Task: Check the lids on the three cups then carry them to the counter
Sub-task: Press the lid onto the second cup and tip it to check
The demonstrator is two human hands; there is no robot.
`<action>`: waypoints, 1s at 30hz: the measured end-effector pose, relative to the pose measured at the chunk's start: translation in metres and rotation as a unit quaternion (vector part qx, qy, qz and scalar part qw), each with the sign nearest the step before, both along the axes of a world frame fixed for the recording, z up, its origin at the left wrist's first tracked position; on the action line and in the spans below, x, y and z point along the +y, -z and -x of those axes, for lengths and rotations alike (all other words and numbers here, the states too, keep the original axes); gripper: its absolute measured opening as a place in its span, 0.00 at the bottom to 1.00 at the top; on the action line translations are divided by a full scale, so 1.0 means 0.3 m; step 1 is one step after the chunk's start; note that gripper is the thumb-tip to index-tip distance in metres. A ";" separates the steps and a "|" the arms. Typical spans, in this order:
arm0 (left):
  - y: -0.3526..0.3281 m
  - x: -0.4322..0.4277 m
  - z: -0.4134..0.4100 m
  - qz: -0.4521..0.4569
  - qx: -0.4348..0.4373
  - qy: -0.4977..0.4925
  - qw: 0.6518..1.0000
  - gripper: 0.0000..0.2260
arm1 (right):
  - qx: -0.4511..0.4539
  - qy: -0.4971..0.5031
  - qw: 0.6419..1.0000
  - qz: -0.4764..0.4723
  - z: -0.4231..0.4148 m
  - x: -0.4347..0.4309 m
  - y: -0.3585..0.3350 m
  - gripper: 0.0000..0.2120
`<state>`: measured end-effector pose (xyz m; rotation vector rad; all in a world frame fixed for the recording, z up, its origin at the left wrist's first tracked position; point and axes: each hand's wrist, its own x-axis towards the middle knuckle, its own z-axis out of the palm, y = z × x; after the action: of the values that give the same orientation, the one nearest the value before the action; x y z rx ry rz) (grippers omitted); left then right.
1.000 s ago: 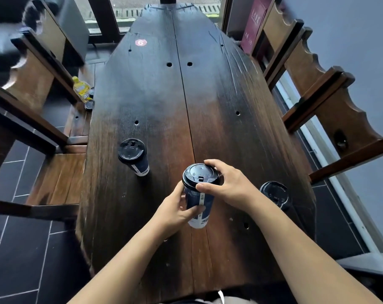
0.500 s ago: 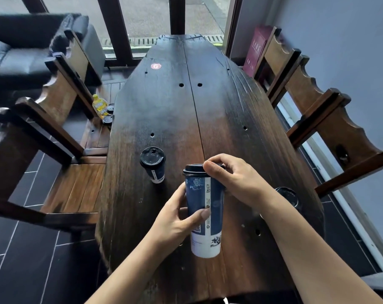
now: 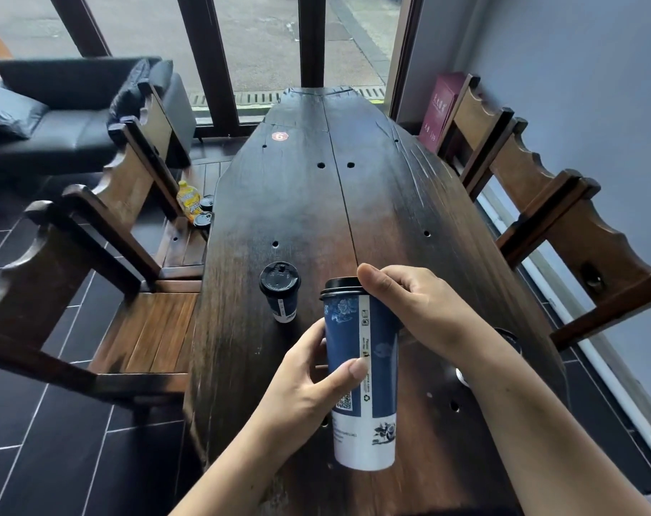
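I hold a tall blue and white paper cup (image 3: 365,411) with a black lid (image 3: 342,285) above the near end of the dark wooden table (image 3: 316,202). My left hand (image 3: 309,385) grips the cup's body. My right hand (image 3: 409,303) is curled over the lid's right rim. A second blue cup (image 3: 281,290) with a black lid stands upright on the table to the left. Only the lid edge of a third cup (image 3: 508,338) shows behind my right forearm.
Carved wooden chairs (image 3: 123,217) line the left side and others (image 3: 540,202) the right. On a left chair seat lie a yellow packet (image 3: 189,201) and dark cans (image 3: 204,217). A black sofa (image 3: 56,117) sits far left, with windows beyond the table.
The cup has risen off the table and closer to the camera, still in both hands. My view has tilted up, showing the sofa and windows.
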<state>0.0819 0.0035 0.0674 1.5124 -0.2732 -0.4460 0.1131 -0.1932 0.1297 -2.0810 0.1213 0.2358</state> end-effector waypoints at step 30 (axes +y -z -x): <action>0.209 -0.019 -0.040 -0.104 0.018 0.043 0.994 0.29 | 0.018 -0.013 0.998 0.053 0.032 -0.013 0.183 0.34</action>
<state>0.0939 -0.0023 0.0047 1.6978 -0.2715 -0.5843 0.1034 -0.1969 0.0747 -2.1846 0.1309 0.2895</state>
